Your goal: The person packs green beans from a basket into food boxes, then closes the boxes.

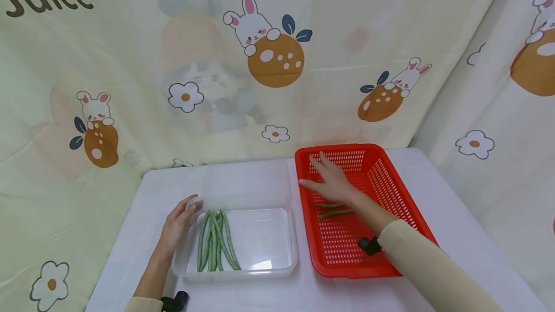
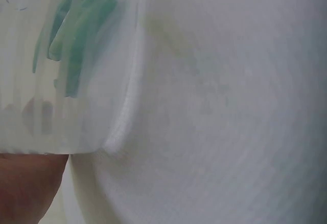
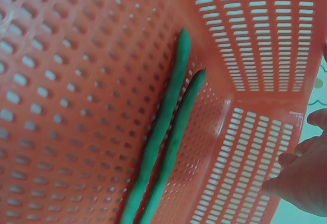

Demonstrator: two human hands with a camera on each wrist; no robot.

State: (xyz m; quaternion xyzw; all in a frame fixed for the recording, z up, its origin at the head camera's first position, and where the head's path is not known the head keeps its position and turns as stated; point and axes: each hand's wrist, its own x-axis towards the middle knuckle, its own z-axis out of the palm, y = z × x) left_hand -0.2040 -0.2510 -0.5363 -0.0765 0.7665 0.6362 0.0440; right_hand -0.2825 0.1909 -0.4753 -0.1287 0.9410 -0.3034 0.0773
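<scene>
While your right hand (image 1: 333,184) is spread wide over the red basket (image 1: 323,266), holding nothing, your left hand (image 1: 175,224) grips the clear container (image 1: 260,242) at its left rim. Two slim green beans (image 3: 164,112) lie near-parallel in the basket; a bean bunch (image 1: 213,244) fills the container's left half.

Site: cloth-screened tabletop booth (image 1: 277,172); whether within a home, lab or studio cannot be told. Head view: rabbit-print curtain (image 1: 338,110) fills 12 o'clock behind a white-topped table (image 1: 347,297), with a flower-print side curtain (image 1: 511,124) closing in at 2 o'clock. Kitchen-type ware noted on top: red perforated basket (image 1: 347,271) toward 3 o'clock, clear plastic tub (image 1: 260,237) toward 9 o'clock.
</scene>
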